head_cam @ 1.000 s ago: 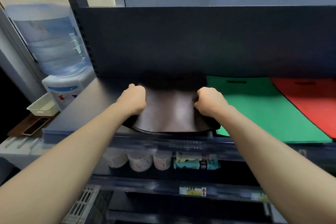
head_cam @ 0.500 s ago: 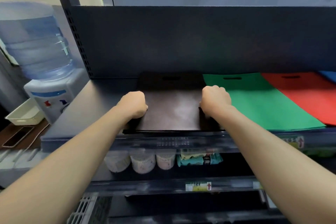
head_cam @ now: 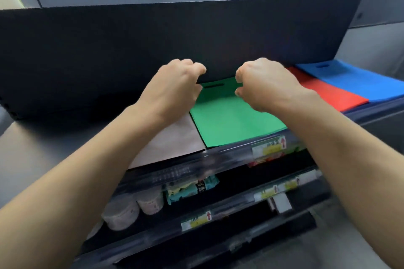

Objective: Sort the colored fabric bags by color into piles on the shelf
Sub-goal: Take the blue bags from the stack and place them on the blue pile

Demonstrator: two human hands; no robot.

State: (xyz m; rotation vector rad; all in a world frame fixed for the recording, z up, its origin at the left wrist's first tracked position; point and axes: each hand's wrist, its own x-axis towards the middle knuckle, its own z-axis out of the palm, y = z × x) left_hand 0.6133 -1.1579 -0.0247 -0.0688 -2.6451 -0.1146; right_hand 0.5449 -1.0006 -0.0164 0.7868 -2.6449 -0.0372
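Observation:
Four flat fabric bags lie side by side on the top shelf (head_cam: 43, 148). From left to right they are a black bag (head_cam: 175, 142) with a pale sheen, a green bag (head_cam: 236, 120), a red bag (head_cam: 323, 91) and a blue bag (head_cam: 354, 78). My left hand (head_cam: 175, 87) hovers over the green bag's upper left corner, partly covering the black bag. My right hand (head_cam: 264, 85) is over the green bag's upper right corner. Both hands have loosely curled fingers, thumb and fingers apart, and hold nothing. The red bag's near left part is hidden behind my right hand.
A tall dark back panel (head_cam: 109, 50) closes the shelf behind the bags. The shelf's left part is bare grey. On the lower shelf stand paper cups (head_cam: 122, 212) and snack packets (head_cam: 192, 188), behind rails with price labels (head_cam: 269, 148).
Both hands have let go of the black bag's sides and moved right and back over the green bag's top edge. The view has swung right, so the water dispenser is out of view and the blue bag shows.

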